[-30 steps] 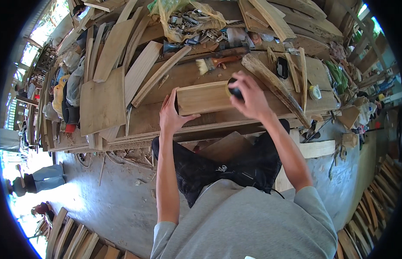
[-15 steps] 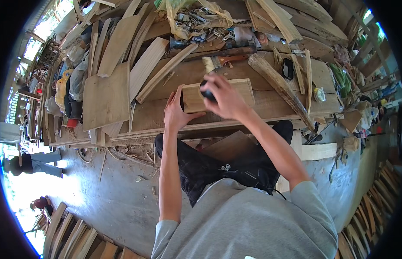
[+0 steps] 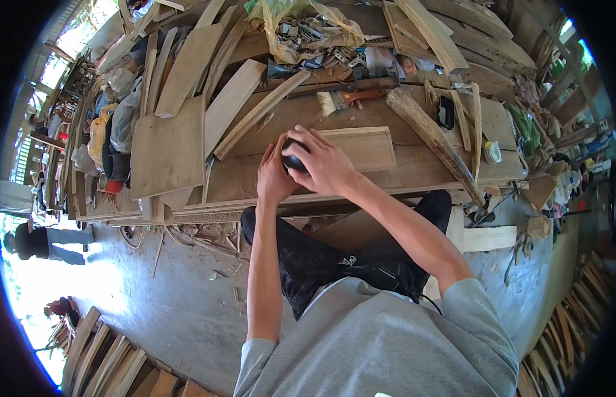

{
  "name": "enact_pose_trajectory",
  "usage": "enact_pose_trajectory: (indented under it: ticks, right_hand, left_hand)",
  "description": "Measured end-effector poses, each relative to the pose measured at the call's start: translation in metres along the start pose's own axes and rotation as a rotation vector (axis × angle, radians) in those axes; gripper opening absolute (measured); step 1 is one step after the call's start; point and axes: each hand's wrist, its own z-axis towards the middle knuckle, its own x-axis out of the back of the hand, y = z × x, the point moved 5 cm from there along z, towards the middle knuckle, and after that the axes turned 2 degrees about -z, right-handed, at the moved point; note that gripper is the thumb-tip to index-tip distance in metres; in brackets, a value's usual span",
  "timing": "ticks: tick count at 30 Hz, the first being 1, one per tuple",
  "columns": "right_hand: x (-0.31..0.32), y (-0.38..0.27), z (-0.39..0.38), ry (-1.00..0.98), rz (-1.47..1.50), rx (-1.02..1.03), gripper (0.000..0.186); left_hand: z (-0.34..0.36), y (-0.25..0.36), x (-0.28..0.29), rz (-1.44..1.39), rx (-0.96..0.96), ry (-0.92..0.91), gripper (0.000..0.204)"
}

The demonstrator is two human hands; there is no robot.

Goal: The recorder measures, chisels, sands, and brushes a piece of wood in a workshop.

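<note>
A pale rectangular wooden block [image 3: 362,147] lies lengthwise on the workbench in front of me. My left hand [image 3: 273,177] is closed around its left end, thumb toward me. My right hand [image 3: 323,164] wraps round a black, rounded, palm-sized object [image 3: 294,155] at that same end, right beside my left fingers. The underside of the black object is hidden, so its exact kind does not show. Behind the block lies a paintbrush [image 3: 331,102] with pale bristles and a reddish-brown handle.
A rough wooden stick [image 3: 430,139] slants across the bench to the right. On the left are a square wooden panel [image 3: 167,153] and several planks [image 3: 236,96]. A yellowish plastic bag [image 3: 281,43] of metal hardware sits at the back. Two people are far left.
My right hand has moved left with the black object, from the block's middle to its left end beside my left hand. The left hand keeps its place at that end.
</note>
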Motion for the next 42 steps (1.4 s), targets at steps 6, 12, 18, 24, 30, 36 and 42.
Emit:
enact_pose_trajectory:
  ticks: [6,12,18,24,30,36,42]
  right_hand:
    - [0.0,-0.003,0.002,-0.012,0.031,-0.09,0.037]
    - [0.02,0.027,-0.013,-0.065,-0.045,-0.315,0.038]
    - [0.08,0.041,-0.064,-0.091,0.038,0.031,0.038]
    - [0.099,0.057,-0.086,0.1,-0.148,-0.395,0.037]
    - [0.072,0.034,-0.086,0.015,0.2,-0.08,0.036]
    - [0.099,0.048,-0.099,0.086,-0.038,-0.059,0.032]
    - [0.114,0.046,-0.099,0.18,-0.117,-0.33,0.034]
  left_hand:
    - [0.0,-0.002,0.001,0.001,0.083,-0.002,0.107]
    - [0.001,0.005,0.004,-0.009,0.154,-0.063,0.129]
    - [0.001,0.013,0.01,-0.017,0.073,0.002,0.13]
    - [0.001,0.012,0.007,-0.008,0.092,-0.002,0.128]
    - [0.001,0.014,0.009,-0.042,0.093,-0.026,0.127]
    - [0.001,0.007,0.005,-0.003,0.09,-0.015,0.13]
    - [0.001,0.005,0.003,-0.012,0.065,-0.004,0.133]
